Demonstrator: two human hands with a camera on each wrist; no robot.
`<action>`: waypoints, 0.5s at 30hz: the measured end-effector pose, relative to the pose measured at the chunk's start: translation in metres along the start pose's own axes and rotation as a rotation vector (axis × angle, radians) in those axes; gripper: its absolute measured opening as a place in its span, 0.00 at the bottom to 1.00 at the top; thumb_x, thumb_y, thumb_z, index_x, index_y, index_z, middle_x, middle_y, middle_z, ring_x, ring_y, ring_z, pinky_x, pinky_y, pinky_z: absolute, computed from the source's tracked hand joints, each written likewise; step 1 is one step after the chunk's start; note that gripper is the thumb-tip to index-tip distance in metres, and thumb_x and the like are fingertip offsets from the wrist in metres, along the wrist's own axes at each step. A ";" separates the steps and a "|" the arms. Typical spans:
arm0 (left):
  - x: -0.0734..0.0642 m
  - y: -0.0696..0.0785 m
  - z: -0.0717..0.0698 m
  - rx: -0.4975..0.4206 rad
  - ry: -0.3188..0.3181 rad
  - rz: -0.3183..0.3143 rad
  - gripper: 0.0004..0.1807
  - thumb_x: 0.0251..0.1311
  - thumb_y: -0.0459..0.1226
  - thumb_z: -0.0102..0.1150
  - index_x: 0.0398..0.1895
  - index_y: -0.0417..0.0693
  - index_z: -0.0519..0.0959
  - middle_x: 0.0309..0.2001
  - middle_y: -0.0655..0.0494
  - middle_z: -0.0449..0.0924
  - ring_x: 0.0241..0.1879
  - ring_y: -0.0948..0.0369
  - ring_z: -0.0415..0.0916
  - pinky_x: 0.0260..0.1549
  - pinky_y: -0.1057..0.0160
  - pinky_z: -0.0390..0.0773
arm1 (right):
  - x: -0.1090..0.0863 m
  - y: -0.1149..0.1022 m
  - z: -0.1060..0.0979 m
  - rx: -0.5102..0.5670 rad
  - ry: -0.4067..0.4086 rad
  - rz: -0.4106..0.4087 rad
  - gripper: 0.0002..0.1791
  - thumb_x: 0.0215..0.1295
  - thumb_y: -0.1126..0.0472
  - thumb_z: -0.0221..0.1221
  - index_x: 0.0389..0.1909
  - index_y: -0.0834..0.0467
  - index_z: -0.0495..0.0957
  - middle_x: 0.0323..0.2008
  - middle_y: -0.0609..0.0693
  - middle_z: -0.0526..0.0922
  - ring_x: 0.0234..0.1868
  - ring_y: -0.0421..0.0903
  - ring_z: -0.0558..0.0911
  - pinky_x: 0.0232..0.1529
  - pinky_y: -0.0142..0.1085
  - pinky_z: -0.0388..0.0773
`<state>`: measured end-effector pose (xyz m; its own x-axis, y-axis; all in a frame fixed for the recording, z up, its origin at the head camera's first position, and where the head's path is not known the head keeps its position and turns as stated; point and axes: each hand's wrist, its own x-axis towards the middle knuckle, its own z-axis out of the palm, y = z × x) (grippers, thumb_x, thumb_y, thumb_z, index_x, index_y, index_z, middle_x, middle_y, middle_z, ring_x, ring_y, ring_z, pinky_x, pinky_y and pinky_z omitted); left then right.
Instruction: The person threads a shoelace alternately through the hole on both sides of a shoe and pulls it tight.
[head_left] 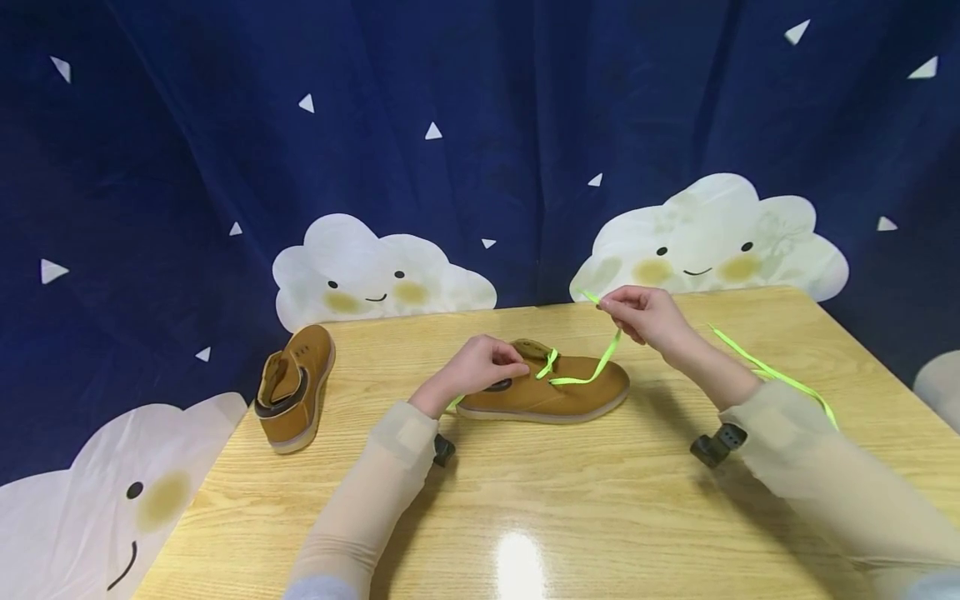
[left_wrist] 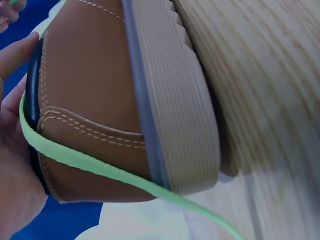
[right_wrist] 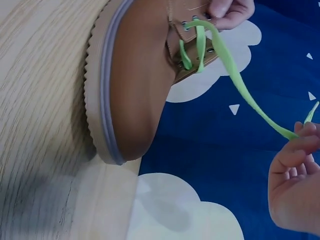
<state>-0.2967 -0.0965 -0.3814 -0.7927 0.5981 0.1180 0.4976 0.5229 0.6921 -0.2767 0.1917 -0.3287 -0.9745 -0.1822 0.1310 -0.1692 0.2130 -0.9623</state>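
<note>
A brown leather shoe [head_left: 573, 400] with a pale sole lies mid-table, toe to the right. Bright green shoelace [right_wrist: 235, 75] threads a few of its eyelets. My left hand [head_left: 483, 365] pinches the eyelet flap between thumb and fingers, as the right wrist view shows. Raised beyond the toe, my right hand [head_left: 648, 317] pinches the lace near its tip, and the stretch down to the eyelets hangs in a slight curve. In the left wrist view, another length of lace [left_wrist: 100, 169] runs from the shoe opening down past the heel.
A second brown shoe [head_left: 300, 408] stands at the table's left edge, no lace visible in it. Another green lace [head_left: 787, 381] lies on the wooden table [head_left: 600, 500] at the right, partly behind my right forearm. A blue curtain [head_left: 525, 167] with clouds hangs behind.
</note>
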 end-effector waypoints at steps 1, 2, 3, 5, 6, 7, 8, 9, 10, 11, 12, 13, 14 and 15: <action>0.000 0.000 0.000 -0.005 0.014 -0.004 0.07 0.64 0.40 0.63 0.36 0.47 0.86 0.30 0.63 0.83 0.28 0.66 0.76 0.31 0.67 0.75 | 0.000 0.001 0.001 -0.003 -0.005 0.001 0.07 0.71 0.61 0.57 0.34 0.58 0.80 0.18 0.43 0.72 0.15 0.35 0.63 0.16 0.27 0.59; -0.001 0.001 -0.001 -0.011 0.034 -0.007 0.07 0.65 0.40 0.62 0.37 0.47 0.86 0.31 0.63 0.83 0.29 0.66 0.77 0.32 0.67 0.76 | 0.001 0.001 0.001 -0.007 -0.008 -0.002 0.07 0.71 0.61 0.56 0.36 0.60 0.80 0.18 0.44 0.73 0.15 0.35 0.63 0.17 0.27 0.59; -0.001 0.001 -0.001 -0.017 0.059 -0.007 0.07 0.65 0.40 0.62 0.38 0.47 0.86 0.31 0.63 0.83 0.30 0.66 0.77 0.34 0.67 0.76 | 0.001 0.002 0.002 -0.011 -0.012 -0.006 0.08 0.71 0.62 0.56 0.37 0.63 0.79 0.18 0.44 0.74 0.14 0.36 0.63 0.17 0.27 0.60; -0.001 0.003 -0.001 -0.023 0.121 0.006 0.07 0.65 0.39 0.61 0.39 0.47 0.85 0.33 0.62 0.82 0.32 0.66 0.78 0.36 0.67 0.77 | 0.002 0.002 0.003 -0.018 -0.017 -0.012 0.10 0.72 0.62 0.55 0.40 0.67 0.77 0.19 0.44 0.76 0.15 0.36 0.65 0.17 0.27 0.62; 0.000 0.004 -0.002 -0.024 0.155 0.018 0.07 0.65 0.38 0.61 0.40 0.46 0.85 0.34 0.61 0.82 0.34 0.65 0.78 0.37 0.66 0.78 | 0.003 0.003 0.004 -0.019 -0.022 -0.015 0.11 0.72 0.63 0.54 0.41 0.69 0.76 0.20 0.45 0.77 0.15 0.36 0.66 0.17 0.27 0.64; 0.001 0.005 -0.002 -0.019 0.186 0.032 0.07 0.65 0.38 0.61 0.40 0.45 0.85 0.35 0.60 0.82 0.35 0.64 0.78 0.37 0.65 0.78 | 0.004 0.003 0.005 -0.023 -0.027 -0.020 0.12 0.72 0.63 0.54 0.42 0.71 0.75 0.20 0.45 0.77 0.15 0.37 0.67 0.18 0.28 0.65; 0.003 0.006 -0.002 -0.008 0.216 0.042 0.07 0.65 0.38 0.61 0.41 0.45 0.84 0.37 0.59 0.82 0.36 0.63 0.78 0.38 0.64 0.78 | 0.005 0.004 0.006 -0.033 -0.031 -0.026 0.12 0.72 0.64 0.54 0.43 0.72 0.74 0.21 0.46 0.78 0.14 0.37 0.67 0.18 0.28 0.67; 0.005 0.006 -0.002 0.007 0.238 0.046 0.08 0.65 0.38 0.62 0.43 0.45 0.84 0.39 0.58 0.82 0.38 0.62 0.78 0.40 0.63 0.78 | 0.006 0.005 0.008 -0.044 -0.035 -0.027 0.13 0.72 0.64 0.54 0.44 0.73 0.74 0.21 0.47 0.78 0.14 0.37 0.68 0.18 0.29 0.67; 0.008 0.006 -0.002 0.022 0.253 0.047 0.09 0.65 0.38 0.62 0.44 0.46 0.84 0.42 0.57 0.82 0.41 0.61 0.77 0.41 0.62 0.78 | 0.007 0.007 0.009 -0.059 -0.038 -0.031 0.13 0.72 0.64 0.54 0.45 0.73 0.74 0.21 0.48 0.78 0.14 0.37 0.68 0.18 0.29 0.68; 0.010 0.006 -0.001 0.032 0.260 0.044 0.10 0.65 0.38 0.62 0.46 0.46 0.83 0.44 0.57 0.82 0.43 0.60 0.77 0.42 0.61 0.77 | 0.008 0.009 0.010 -0.075 -0.041 -0.037 0.13 0.72 0.65 0.54 0.46 0.73 0.74 0.21 0.48 0.77 0.14 0.38 0.68 0.18 0.29 0.68; 0.013 0.006 -0.001 0.041 0.256 0.035 0.11 0.65 0.38 0.62 0.47 0.46 0.83 0.46 0.57 0.81 0.45 0.59 0.77 0.44 0.60 0.76 | 0.010 0.011 0.012 -0.095 -0.044 -0.043 0.13 0.72 0.65 0.55 0.46 0.73 0.75 0.21 0.49 0.76 0.14 0.38 0.68 0.18 0.29 0.67; 0.015 0.005 0.000 0.049 0.246 0.024 0.12 0.65 0.39 0.61 0.49 0.46 0.82 0.48 0.57 0.81 0.47 0.58 0.76 0.45 0.60 0.75 | 0.011 0.014 0.013 -0.119 -0.048 -0.054 0.13 0.71 0.65 0.55 0.46 0.73 0.75 0.20 0.49 0.75 0.14 0.38 0.67 0.18 0.29 0.66; 0.017 0.004 0.001 0.052 0.234 0.011 0.12 0.65 0.39 0.61 0.50 0.46 0.82 0.49 0.57 0.81 0.48 0.58 0.76 0.46 0.60 0.75 | 0.012 0.016 0.014 -0.141 -0.051 -0.060 0.13 0.71 0.65 0.55 0.46 0.73 0.76 0.19 0.49 0.74 0.14 0.37 0.66 0.18 0.29 0.64; 0.019 0.003 0.002 0.050 0.220 0.001 0.13 0.65 0.39 0.61 0.50 0.45 0.82 0.49 0.56 0.81 0.49 0.58 0.76 0.46 0.60 0.75 | 0.013 0.018 0.016 -0.167 -0.053 -0.069 0.13 0.70 0.65 0.56 0.46 0.72 0.77 0.18 0.48 0.72 0.14 0.37 0.65 0.18 0.29 0.63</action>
<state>-0.3096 -0.0830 -0.3784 -0.8474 0.4543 0.2748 0.5105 0.5550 0.6568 -0.2903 0.1780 -0.3479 -0.9513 -0.2514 0.1784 -0.2619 0.3542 -0.8978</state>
